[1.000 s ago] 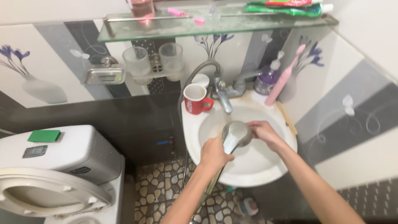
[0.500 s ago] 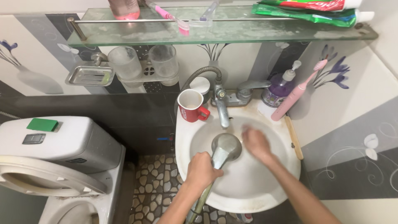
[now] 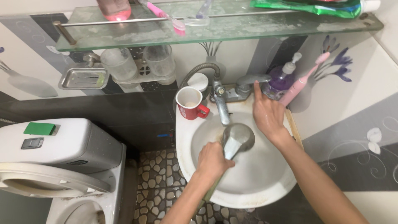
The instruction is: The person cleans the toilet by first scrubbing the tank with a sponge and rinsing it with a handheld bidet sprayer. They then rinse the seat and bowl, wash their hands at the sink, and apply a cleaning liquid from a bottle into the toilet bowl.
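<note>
1. The left hand was wrapped firmly around the handle of a metal shower head, holding it over the bowl of the white sink with the round head just under the tap spout.
2. The right hand was open and held nothing; its index finger pointed upward and touched the tap lever, while the other fingers lay loosely curled above the sink's back rim.
3. A grey flexible hose arched up behind the tap and dropped down the left side of the sink.
4. A red mug stood on the sink's back left rim, just beside the tap.
5. A purple pump bottle and a pink electric toothbrush stood at the back right corner, the toothbrush leaning against the tiled wall.
6. Above, a glass shelf carried a pink toothbrush and a green tube.
7. Under the shelf hung 2 frosted tumblers in a holder, with a metal soap dish to their left.
8. Well to the left stood a white toilet cistern with a green block on its lid.
</note>
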